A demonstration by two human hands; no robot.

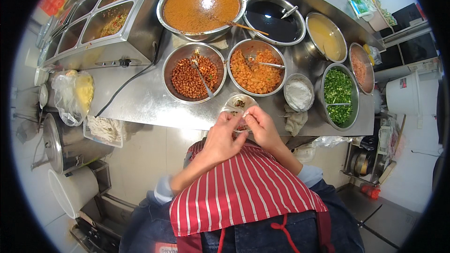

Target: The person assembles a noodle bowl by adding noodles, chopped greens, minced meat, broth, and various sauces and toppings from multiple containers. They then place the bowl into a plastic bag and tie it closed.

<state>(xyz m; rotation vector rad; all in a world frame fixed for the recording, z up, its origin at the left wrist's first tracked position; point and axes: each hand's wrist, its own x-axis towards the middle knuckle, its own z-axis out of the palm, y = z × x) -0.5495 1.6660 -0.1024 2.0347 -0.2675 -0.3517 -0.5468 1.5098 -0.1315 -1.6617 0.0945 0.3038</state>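
My left hand (221, 139) and my right hand (263, 127) meet at the near edge of the steel counter, in front of my red striped apron (248, 189). Both have curled fingers, the fingertips pinched close together; what is between them is too small to make out. Right at the fingertips is thin clear plastic with a rounded rim (240, 102), dark bits inside it. Some reddish bits show below, partly covered by my fingers. Closest beyond are a steel bowl of peanuts (187, 76) with a spoon and a bowl of orange chopped food (253, 77), also with a spoon.
Farther back stand large bowls of brown sauce (201, 7) and dark liquid (269, 18). To the right are a bowl of white paste (298, 94) and chopped green onions (336, 86). A black cable (124, 86) crosses the left counter beside noodles (104, 129).
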